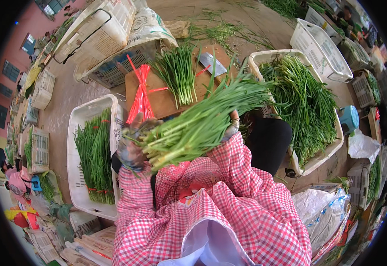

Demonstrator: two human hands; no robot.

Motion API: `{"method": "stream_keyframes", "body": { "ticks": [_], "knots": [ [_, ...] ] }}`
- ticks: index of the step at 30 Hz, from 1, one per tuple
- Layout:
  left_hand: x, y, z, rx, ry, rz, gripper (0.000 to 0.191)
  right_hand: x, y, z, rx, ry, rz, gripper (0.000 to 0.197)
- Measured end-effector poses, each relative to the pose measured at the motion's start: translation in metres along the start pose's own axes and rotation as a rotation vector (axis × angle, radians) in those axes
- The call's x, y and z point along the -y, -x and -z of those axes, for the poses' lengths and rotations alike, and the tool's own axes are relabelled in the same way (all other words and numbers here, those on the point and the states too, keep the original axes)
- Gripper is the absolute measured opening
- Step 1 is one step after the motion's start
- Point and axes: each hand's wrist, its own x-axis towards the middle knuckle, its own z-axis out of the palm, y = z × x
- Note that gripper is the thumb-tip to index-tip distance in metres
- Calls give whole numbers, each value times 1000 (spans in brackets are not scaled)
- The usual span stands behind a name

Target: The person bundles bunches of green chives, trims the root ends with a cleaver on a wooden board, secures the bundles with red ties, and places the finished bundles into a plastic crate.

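Note:
A thick loose bunch of garlic chives [193, 129] lies slanted across my lap, with pale stem ends to the left and leaf tips to the right. My right hand [232, 126] grips it around the leafy middle, the thumb showing on top and most fingers hidden below. My left hand [132, 143], blurred and soiled or thinly gloved, is spread beside the stem ends; whether it touches them is unclear. Beyond, a wooden board [170, 108] carries a smaller pile of chives [180, 73], a bundle of red ties [142, 94] and a cleaver with a broad blade [212, 64].
At left stands a white crate [75, 196] holding chives tied with red bands [95, 156]. A crate [336, 143] of loose chives [303, 103] is at right. Stacked crates [97, 36] rise ahead left. Leaf scraps [221, 31] litter the floor; other people [17, 181] sit farther off.

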Motion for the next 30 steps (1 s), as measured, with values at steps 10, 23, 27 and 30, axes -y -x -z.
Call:
{"method": "stream_keyframes", "body": {
  "ticks": [10, 23, 27, 30],
  "knots": [
    [51, -120, 29, 307, -478, 613, 69, 4, 4, -29, 81, 491, 20, 54],
    [21, -286, 11, 486, -730, 24, 66, 124, -176, -123, 442, 1410, 16, 39],
    [37, -307, 49, 346, -705, 44, 61, 109, -180, -157, 438, 1436, 119, 35],
    [67, -315, 72, 333, -564, 51, 53, 129, -213, -132, 716, 1727, 279, 35]
  ]
}}
